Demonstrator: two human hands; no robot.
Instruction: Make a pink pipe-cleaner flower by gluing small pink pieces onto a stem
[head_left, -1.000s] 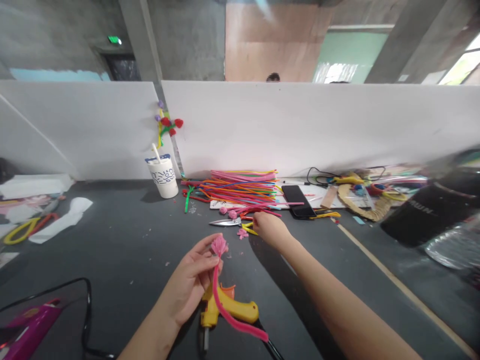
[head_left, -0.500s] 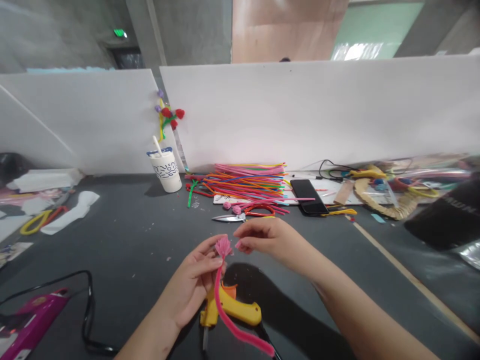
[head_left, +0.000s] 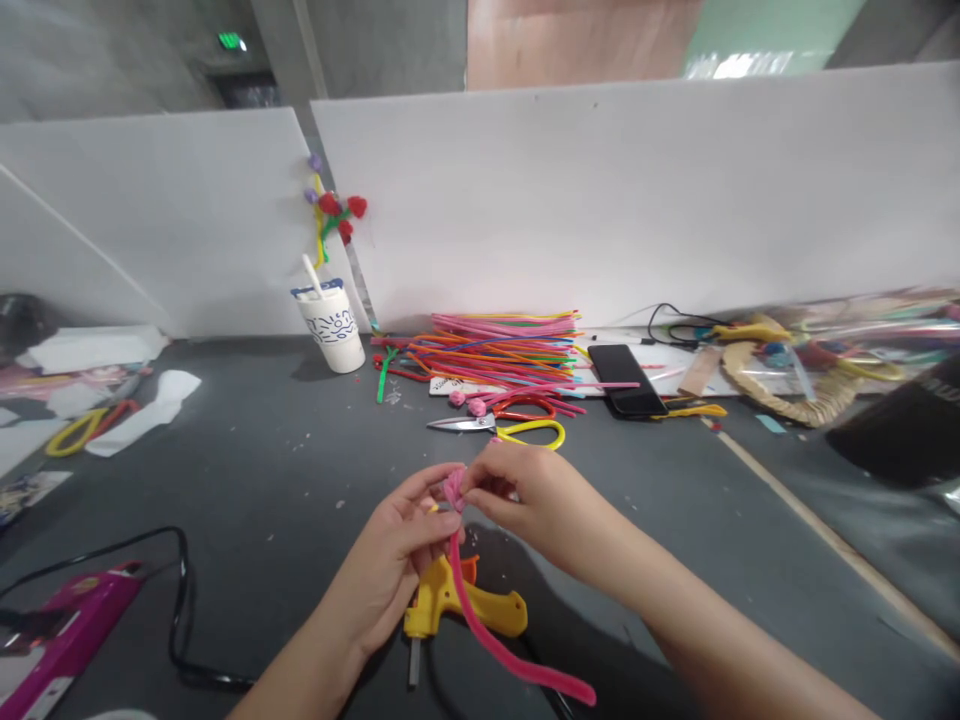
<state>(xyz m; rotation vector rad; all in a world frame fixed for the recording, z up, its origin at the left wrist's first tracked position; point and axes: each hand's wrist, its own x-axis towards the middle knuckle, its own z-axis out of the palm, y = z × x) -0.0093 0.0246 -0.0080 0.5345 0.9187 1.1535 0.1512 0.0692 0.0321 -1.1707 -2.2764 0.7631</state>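
Between thumb and fingers, my left hand (head_left: 405, 535) pinches a pipe-cleaner flower (head_left: 453, 490) just below its light pink head. Its darker pink stem (head_left: 487, 632) curves down to the right, with the end hanging free. My right hand (head_left: 521, 485) has thumb and fingertips closed on the right side of the pink head; the fingertips hide part of it. Beneath the hands, a yellow glue gun (head_left: 480, 608) with an orange trigger lies on the dark table, partly covered by my left hand and the stem.
Scissors (head_left: 529, 425) with red and yellow handles lie beyond my hands. Behind them is a pile of coloured pipe cleaners (head_left: 495, 350), with a black phone (head_left: 626, 380) to its right. A white cup (head_left: 334, 330) stands back left. A magenta device (head_left: 67, 640) and black cable (head_left: 180, 600) are at left.
My right hand has moved left onto the flower head, its fingertips now pressed against it. The free end of the stem has swung right. The camera view has tilted down slightly.
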